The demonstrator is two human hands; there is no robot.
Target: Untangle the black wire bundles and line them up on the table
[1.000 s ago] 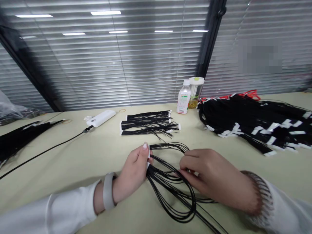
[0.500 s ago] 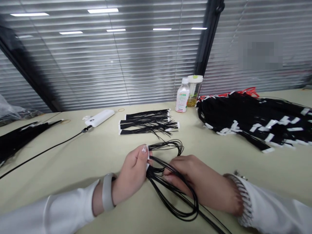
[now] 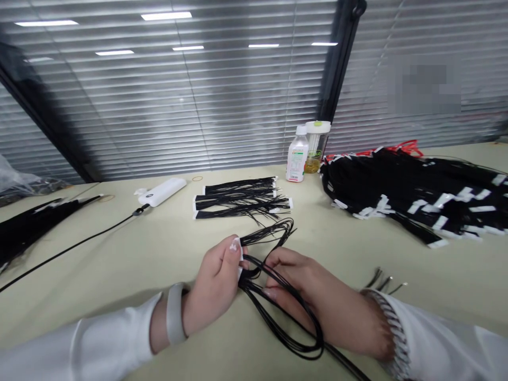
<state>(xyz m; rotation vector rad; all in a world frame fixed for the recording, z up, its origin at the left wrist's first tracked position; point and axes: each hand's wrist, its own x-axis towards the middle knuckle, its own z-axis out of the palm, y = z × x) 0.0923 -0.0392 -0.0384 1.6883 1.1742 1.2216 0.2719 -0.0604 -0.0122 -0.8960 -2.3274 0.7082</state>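
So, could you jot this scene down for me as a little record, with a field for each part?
Left hand: grip closed on white end pieces of black wires
Right hand: among the looped wires; its grip is partly hidden
Mid-table: short wire bundles, lying roughly parallel
Table's right side: large dark pile with white tips
Table's left side: white device with a black cord attached
Back edge: bottle beside a lidded cup
Backdrop: window blinds
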